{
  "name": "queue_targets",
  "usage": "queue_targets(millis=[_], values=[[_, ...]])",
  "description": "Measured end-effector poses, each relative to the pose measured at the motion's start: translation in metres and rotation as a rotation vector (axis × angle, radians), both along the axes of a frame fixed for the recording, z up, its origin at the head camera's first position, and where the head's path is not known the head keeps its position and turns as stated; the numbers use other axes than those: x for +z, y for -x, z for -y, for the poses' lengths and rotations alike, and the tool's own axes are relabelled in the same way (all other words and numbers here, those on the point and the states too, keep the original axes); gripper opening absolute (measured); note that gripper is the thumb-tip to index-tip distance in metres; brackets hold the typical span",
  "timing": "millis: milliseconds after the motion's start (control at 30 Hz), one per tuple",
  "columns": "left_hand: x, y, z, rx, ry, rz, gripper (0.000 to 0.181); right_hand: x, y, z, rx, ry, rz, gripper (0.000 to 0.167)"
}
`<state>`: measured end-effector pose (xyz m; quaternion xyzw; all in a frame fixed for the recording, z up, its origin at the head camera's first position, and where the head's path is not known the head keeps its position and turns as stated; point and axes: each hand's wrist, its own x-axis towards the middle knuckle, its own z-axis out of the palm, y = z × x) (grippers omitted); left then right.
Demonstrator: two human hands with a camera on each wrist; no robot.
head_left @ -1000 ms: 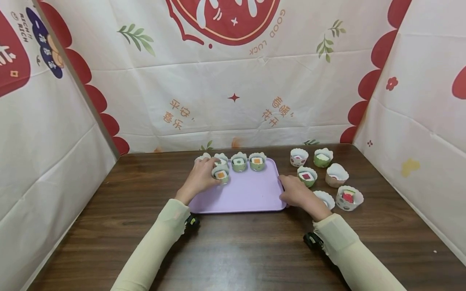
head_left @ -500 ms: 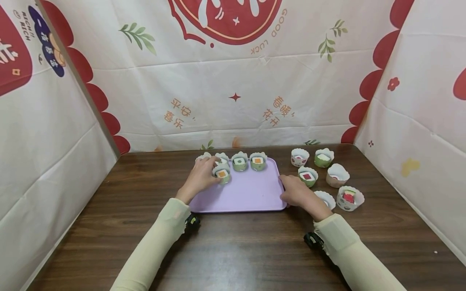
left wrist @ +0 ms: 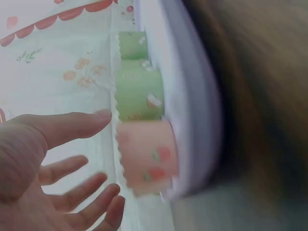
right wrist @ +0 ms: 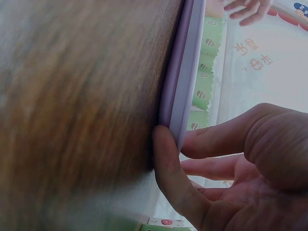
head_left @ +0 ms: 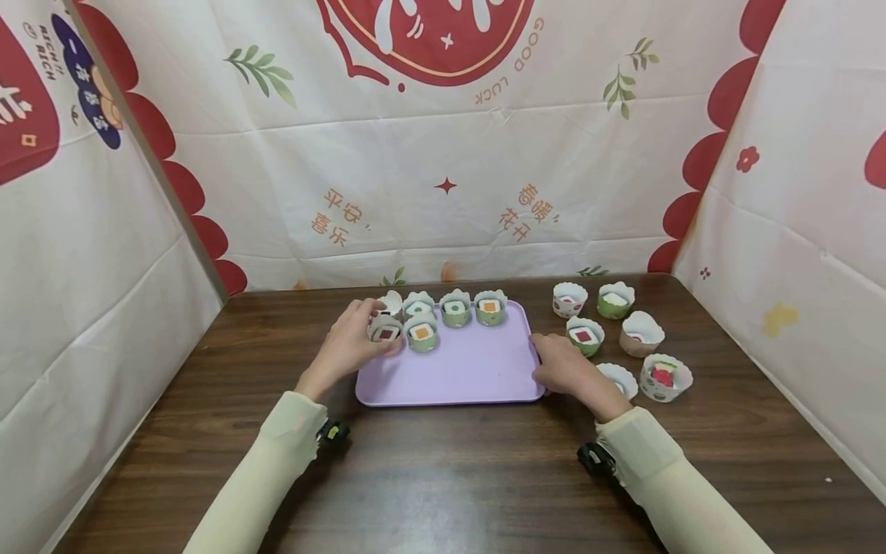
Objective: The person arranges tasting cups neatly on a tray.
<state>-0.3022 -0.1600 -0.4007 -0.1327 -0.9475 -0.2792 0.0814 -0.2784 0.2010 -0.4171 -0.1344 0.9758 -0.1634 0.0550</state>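
Fingers spread, my left hand [head_left: 346, 342] [left wrist: 62, 178] is at the pink cup [head_left: 385, 334] [left wrist: 147, 156] on the left of the lilac tray [head_left: 471, 369]. The left wrist view has a gap between the fingertips and that cup. Beside it sits a green cup holding an orange-centred piece [head_left: 422, 334]. Behind them a pale cup [head_left: 392, 303] and green cups [head_left: 418, 302] [head_left: 454, 308] [head_left: 490, 307] form a row. At the tray's right edge [right wrist: 185, 72], my right hand [head_left: 567, 369] [right wrist: 231, 163] pinches the rim between thumb and finger.
Right of the tray, several cups stand on the brown table [head_left: 443, 469], among them a white one [head_left: 569, 300], green ones [head_left: 614, 301] [head_left: 584, 336] and one with a red piece [head_left: 664, 378]. A printed cloth [head_left: 429, 215] hangs behind and at both sides.
My left hand has moved left from the green cup with the orange-centred piece, and the pink cup now shows. My right hand keeps its place on the tray rim.
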Motion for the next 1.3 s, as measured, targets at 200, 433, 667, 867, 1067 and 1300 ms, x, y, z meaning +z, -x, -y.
queue_targets(millis=[200, 433, 667, 867, 1067, 1300], values=[[-0.007, -0.005, 0.023, 0.030, 0.011, 0.106, 0.076, 0.001, 0.001, 0.000, -0.016, -0.008, 0.023, 0.062], [-0.014, -0.007, 0.037, 0.005, -0.021, 0.309, 0.076, 0.001, -0.001, 0.000, -0.003, -0.015, 0.017, 0.063], [-0.018, -0.006, 0.038, -0.028, -0.168, 0.422, 0.066, 0.005, -0.004, -0.002, -0.005, 0.027, 0.052, 0.061], [-0.022, -0.003, 0.037, -0.051, -0.189, 0.464, 0.069, 0.021, -0.006, -0.013, 0.042, 0.098, 0.075, 0.062], [-0.022, -0.003, 0.037, -0.054, -0.181, 0.498, 0.071, 0.048, -0.008, -0.041, 0.107, 0.133, 0.023, 0.057], [-0.021, -0.004, 0.034, -0.029, -0.143, 0.499, 0.069, 0.077, -0.016, -0.097, 0.130, 0.177, 0.010, 0.026]])
